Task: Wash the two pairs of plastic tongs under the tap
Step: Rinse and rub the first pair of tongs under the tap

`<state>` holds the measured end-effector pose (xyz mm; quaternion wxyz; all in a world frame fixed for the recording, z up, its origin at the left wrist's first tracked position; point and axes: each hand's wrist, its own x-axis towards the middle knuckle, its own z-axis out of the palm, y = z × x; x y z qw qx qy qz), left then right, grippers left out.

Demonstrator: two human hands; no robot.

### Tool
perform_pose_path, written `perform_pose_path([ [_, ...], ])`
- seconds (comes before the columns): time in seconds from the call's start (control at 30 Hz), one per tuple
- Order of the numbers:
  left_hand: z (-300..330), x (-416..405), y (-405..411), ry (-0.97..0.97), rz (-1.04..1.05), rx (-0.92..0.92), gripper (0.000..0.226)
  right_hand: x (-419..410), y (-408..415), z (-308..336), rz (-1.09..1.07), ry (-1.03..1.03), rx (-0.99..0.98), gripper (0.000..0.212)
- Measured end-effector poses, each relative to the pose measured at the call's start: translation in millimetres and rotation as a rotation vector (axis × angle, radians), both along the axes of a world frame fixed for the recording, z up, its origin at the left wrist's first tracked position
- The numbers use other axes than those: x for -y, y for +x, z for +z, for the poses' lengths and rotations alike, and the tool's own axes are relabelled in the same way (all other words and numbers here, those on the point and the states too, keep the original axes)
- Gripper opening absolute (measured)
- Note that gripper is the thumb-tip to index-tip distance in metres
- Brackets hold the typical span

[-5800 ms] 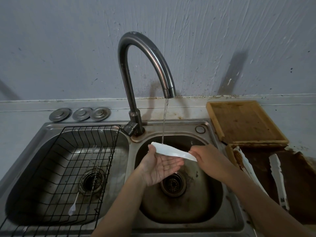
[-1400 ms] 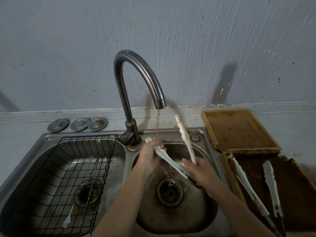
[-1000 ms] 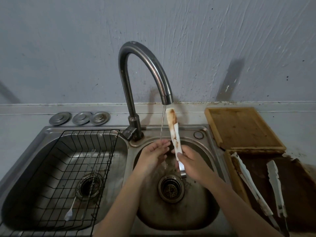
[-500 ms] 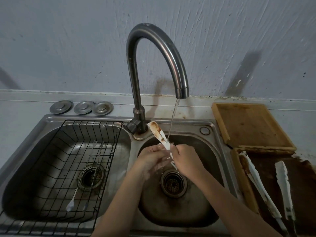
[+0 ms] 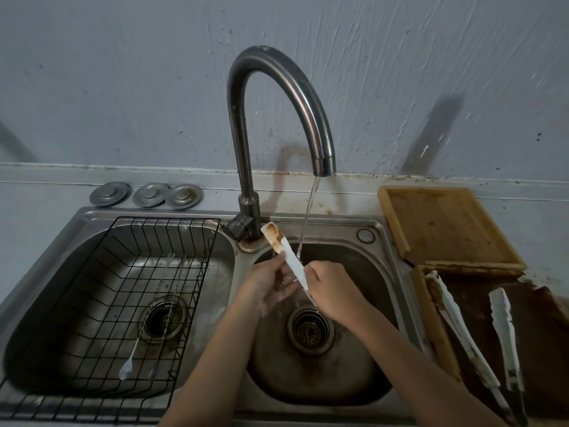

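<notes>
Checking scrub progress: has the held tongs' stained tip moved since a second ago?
Yes. The stained tip has swung left, from under the spout to beside the tap base.

You look down at a grey, rough wall with dark specks and long shadows on it. Below it runs a pale counter ledge, dirty and brown-stained along the back edge. A steel double sink is set into the counter. A black wire rack sits in the left bowl. The light is dim and bluish.
</notes>
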<state>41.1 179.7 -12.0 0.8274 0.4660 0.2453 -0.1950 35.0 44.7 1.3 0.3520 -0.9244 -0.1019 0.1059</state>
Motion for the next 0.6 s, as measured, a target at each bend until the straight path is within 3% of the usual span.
perform_pose_path([
  [0.3,9,5,6,0.037,0.033,0.069,0.018,-6,18,5,-0.140,0.267,-0.139,0.046],
  [0.37,10,3,9,0.083,0.063,0.091,0.019,-6,20,3,-0.064,0.354,-0.225,0.033],
  [0.43,13,-1,12,0.105,0.106,0.103,0.014,-2,18,2,0.033,0.411,-0.298,0.007],
  [0.5,18,-2,15,0.144,0.111,0.126,0.010,0,18,-1,0.042,0.434,-0.311,0.019],
  [0.6,22,0,17,0.190,0.100,0.178,0.009,-2,18,0,-0.040,0.485,-0.290,0.007],
])
